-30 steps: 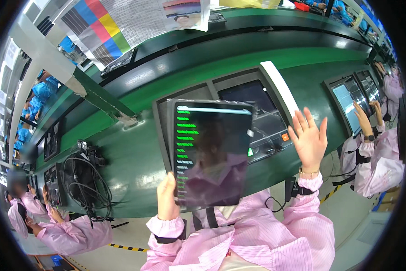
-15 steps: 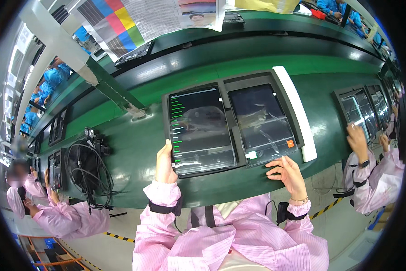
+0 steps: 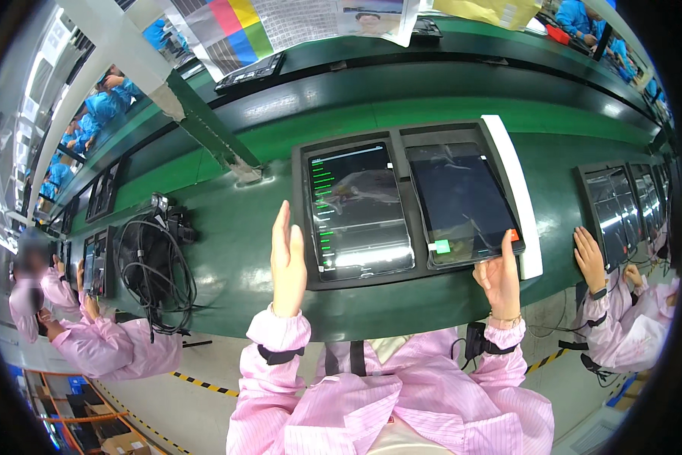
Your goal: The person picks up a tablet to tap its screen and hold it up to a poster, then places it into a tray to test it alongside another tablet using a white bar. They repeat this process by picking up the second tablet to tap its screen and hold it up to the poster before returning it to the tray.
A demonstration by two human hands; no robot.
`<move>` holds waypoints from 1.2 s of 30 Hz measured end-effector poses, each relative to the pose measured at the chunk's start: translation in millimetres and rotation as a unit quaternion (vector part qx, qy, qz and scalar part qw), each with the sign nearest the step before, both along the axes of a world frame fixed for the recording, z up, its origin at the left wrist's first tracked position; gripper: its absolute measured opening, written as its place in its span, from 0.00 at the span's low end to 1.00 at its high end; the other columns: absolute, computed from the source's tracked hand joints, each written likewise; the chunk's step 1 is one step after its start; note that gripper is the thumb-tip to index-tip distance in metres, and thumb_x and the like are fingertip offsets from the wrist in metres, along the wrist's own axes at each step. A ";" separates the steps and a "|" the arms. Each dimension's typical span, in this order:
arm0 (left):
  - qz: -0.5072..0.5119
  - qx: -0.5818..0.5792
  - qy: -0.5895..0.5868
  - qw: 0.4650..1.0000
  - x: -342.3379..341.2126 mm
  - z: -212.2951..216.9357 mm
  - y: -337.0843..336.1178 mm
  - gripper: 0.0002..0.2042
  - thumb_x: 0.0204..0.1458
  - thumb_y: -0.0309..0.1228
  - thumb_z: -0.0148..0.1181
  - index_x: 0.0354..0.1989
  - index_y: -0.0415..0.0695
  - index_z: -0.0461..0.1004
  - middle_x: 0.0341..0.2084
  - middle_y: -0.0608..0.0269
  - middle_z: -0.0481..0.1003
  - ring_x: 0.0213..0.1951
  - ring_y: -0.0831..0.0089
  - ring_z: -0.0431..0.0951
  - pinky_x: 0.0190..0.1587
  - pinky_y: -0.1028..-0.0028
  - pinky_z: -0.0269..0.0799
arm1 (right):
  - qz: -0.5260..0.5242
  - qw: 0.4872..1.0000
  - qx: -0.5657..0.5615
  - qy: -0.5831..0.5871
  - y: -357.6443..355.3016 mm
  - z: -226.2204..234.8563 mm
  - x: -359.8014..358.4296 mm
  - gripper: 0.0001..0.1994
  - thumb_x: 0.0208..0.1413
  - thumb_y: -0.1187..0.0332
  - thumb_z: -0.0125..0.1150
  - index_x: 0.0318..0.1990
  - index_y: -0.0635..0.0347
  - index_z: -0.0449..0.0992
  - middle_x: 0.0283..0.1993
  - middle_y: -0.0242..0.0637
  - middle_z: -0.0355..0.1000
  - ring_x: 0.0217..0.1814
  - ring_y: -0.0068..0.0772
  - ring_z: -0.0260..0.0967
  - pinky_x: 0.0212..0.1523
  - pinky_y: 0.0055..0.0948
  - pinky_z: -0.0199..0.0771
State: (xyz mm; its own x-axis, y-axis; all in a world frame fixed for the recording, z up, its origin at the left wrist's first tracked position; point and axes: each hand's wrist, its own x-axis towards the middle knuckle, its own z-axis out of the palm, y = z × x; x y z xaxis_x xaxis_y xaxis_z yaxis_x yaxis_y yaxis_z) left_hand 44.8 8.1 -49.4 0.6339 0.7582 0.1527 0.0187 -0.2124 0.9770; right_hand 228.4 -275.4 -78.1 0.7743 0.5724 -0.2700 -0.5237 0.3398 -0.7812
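The person in the pink striped coat has both hands over the near side of the green workbench (image 3: 235,227), where a dark two-compartment tray (image 3: 299,178) lies with its near edge close to the bench's front edge. In the tray's left compartment a tablet (image 3: 360,205) lies face up, its black screen carrying short green lines down the left side. The left hand (image 3: 288,265) is held upright just outside the tray's near left corner, fingers straight and together, thumb toward the tray, gripping nothing; I can't tell from here whether it brushes the rim. Over the right compartment a second tablet (image 3: 462,197) lies screen up and dark, a little askew, its near right corner reaching toward the compartment's right wall. The right hand (image 3: 498,280) is at that corner, one finger pointing up by an orange sticker (image 3: 514,235) and the others bent below the near edge; whether it pinches the tablet I can't make out. A green and white sticker (image 3: 440,246) sits at the tablet's near left corner. A white strip (image 3: 514,189) runs along the tray's right edge. Toward the bench's left end sits a heap of cables (image 3: 155,273); toward the right end, a co-worker's hand (image 3: 589,258) hovers beside another tray (image 3: 614,212).
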 end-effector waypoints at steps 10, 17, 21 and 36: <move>-0.233 -0.118 -0.017 0.965 1.6 1.4 -58.5 0.17 0.60 0.29 0.42 0.56 0.39 0.60 0.55 0.58 0.63 0.57 0.69 0.63 0.59 0.72 0.55 | -0.009 0.997 -0.052 -0.054 21.3 31.5 -21.7 0.15 0.57 0.62 0.48 0.26 0.65 0.70 0.19 0.47 0.70 0.07 0.26 0.58 0.08 0.19 0.51; -0.297 -0.378 -0.102 0.871 11.9 17.0 -64.5 0.26 0.62 0.43 0.36 0.62 0.37 0.48 0.57 0.52 0.59 0.57 0.62 0.63 0.58 0.66 0.57 | 0.051 0.992 -0.061 -0.102 24.4 56.7 -72.4 0.17 0.58 0.63 0.46 0.36 0.75 0.69 0.24 0.51 0.72 0.12 0.33 0.65 0.10 0.24 0.63; -0.203 -0.404 -0.194 0.871 7.6 27.3 -63.4 0.23 0.60 0.34 0.44 0.60 0.35 0.52 0.54 0.58 0.63 0.56 0.70 0.62 0.57 0.70 0.57 | 0.170 0.972 -0.017 -0.161 30.5 54.8 -86.7 0.12 0.57 0.70 0.49 0.39 0.76 0.67 0.25 0.49 0.72 0.17 0.34 0.70 0.17 0.27 0.72; -0.118 -0.345 -0.146 0.920 -43.5 11.8 -45.3 0.24 0.52 0.29 0.54 0.57 0.38 0.59 0.48 0.61 0.67 0.49 0.72 0.67 0.53 0.74 0.60 | 0.056 0.923 0.033 -0.380 112.9 124.3 -18.4 0.19 0.61 0.69 0.45 0.58 0.64 0.57 0.30 0.31 0.67 0.28 0.14 0.63 0.28 0.15 0.63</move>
State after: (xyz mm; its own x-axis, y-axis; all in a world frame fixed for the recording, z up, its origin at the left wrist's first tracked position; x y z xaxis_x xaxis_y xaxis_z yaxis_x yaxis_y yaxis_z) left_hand 1.3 -37.1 -37.6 0.8009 0.5860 -0.1229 -0.2339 0.4952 0.8367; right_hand 209.9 -162.5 46.2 0.6607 0.6558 0.3653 0.1330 0.3767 -0.9167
